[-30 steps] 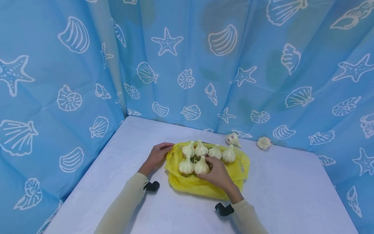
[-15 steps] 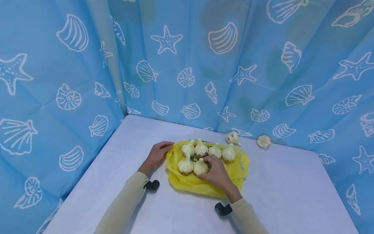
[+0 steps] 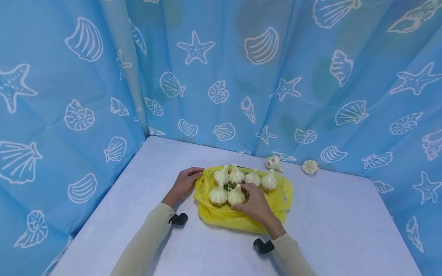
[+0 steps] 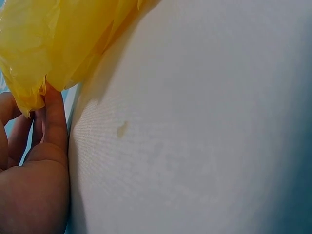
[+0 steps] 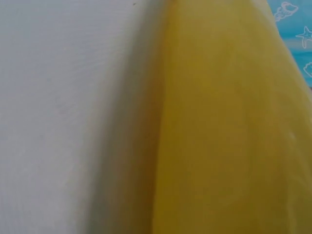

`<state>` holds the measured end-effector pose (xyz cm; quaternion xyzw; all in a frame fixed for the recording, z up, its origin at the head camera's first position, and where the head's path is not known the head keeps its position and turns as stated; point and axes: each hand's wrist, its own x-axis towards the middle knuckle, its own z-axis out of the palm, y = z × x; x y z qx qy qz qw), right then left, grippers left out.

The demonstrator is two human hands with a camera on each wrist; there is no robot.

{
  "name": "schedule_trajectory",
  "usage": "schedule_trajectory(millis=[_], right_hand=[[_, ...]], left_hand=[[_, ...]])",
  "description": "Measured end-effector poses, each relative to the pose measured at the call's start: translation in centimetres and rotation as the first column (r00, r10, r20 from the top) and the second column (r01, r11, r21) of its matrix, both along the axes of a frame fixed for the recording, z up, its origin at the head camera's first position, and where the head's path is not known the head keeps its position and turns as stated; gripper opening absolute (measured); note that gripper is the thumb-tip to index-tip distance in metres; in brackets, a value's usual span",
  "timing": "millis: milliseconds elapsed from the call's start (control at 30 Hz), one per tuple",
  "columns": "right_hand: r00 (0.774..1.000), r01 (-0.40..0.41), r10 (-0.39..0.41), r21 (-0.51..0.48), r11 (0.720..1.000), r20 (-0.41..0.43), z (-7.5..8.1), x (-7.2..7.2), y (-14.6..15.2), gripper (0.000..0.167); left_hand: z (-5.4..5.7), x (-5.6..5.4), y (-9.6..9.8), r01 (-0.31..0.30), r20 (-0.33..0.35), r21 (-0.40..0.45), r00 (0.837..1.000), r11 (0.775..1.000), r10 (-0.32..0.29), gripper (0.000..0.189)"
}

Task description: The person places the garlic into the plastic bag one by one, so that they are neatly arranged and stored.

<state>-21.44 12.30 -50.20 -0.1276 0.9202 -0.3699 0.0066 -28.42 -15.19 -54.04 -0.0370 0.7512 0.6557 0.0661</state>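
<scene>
A yellow plastic bag point(image 3: 226, 219) lies around a low load, with several white garlic bulbs point(image 3: 218, 195) standing stem-up in two rows on top. My right hand point(image 3: 257, 205) curls its thumb and fingers round the front-row bulb point(image 3: 236, 196) nearest it. At the bag's left end, my left hand point(image 3: 184, 186) pinches its edge. The left wrist view shows the gathered yellow film point(image 4: 53, 44) between thumb and fingers. Only the side of the bag point(image 5: 214, 122) and the tabletop appear in the right wrist view, with the hand out of sight. Dark and green bits show between the bulbs.
Two loose garlic bulbs lie near the table's back edge, one point(image 3: 273, 163) just behind the bag and one point(image 3: 310, 167) farther right. A white-covered table point(image 3: 338, 230) bears everything. Blue curtains point(image 3: 221, 115) with shell prints stand behind it and at its left.
The right hand keeps hold of the same bulb, which has shifted very slightly in place. The left hand stays at the bag's edge, and the head view drifts a little.
</scene>
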Motion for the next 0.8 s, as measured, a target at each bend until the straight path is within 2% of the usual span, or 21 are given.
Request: schedule_trajectory(millis=[333,567,800], right_hand=[[1.0,-0.009,0.008,0.02,1.0,0.022,0.2,-0.09,0.23,0.075],[0.999,-0.043,0.043,0.007,0.999,0.004,-0.14,-0.27,0.52,0.072],[0.999,-0.043,0.043,-0.003,0.999,0.0,-0.32,-0.35,0.63,0.072]], left_hand=[[-0.03,-0.17,-0.08,-0.002,0.019,0.028,1.0,1.0,0.001,0.021],[-0.12,-0.22,-0.11,-0.007,0.016,0.029,1.0,1.0,0.006,0.021],[-0.08,-0.2,-0.04,-0.01,0.015,0.025,1.0,1.0,0.01,0.022]])
